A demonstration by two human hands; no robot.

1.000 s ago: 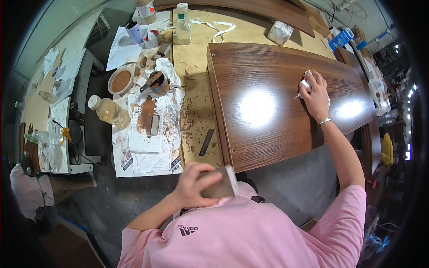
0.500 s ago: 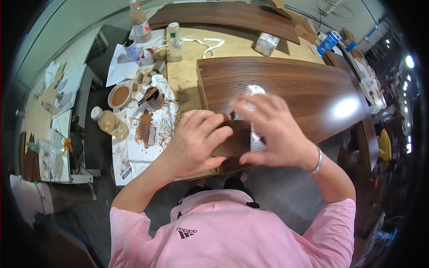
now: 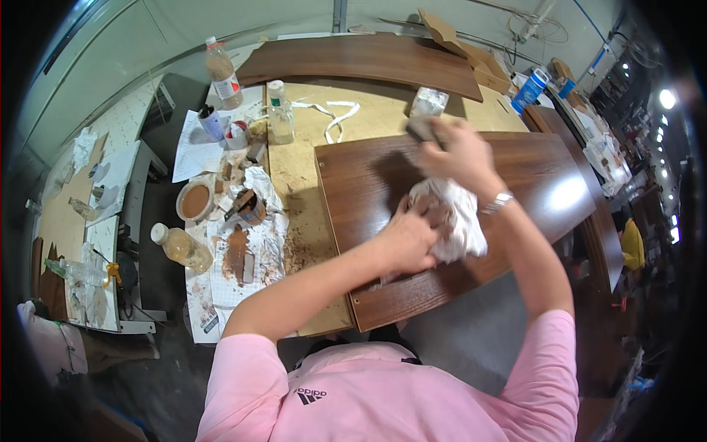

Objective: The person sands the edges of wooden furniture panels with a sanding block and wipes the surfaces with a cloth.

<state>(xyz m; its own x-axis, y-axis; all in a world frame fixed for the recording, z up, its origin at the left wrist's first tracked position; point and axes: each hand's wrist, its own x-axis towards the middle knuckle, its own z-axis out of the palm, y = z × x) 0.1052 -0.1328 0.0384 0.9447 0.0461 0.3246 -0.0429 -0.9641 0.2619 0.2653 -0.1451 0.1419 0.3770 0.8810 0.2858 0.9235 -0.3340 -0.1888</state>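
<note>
While both hands are working over the dark brown wood-grain rectangular panel (image 3: 442,221), the crumpled white cloth rag (image 3: 456,221) is sitting directly between them, bunched on the panel's middle. The right hand (image 3: 460,158) is closing over the rag's far edge and is also carrying a small dark block (image 3: 423,129) at its fingers; the grip on the block looks pinched, though the fingertips are partly hidden. The left hand (image 3: 409,239) is pressing onto the rag's near-left edge, fingers curled together against it. The rag is lying just right of the left hand and just near of the right hand, so both are touching it; neither is clearly nearer. The panel's long axis is running left to right, tilting toward the far right, with its near edge overhanging the bench.

Against half a second earlier, the hands are sitting farther out over the panel instead of bunched at its near edge, and the rag is now spreading wider under them. One second earlier the right hand was stretched alone to the panel's far right and the left was down by the chest.

Left of the panel, the stain-spattered white paper sheets (image 3: 236,258) and a round tub of brown paste (image 3: 195,200) are lying well apart from the hands.
</note>
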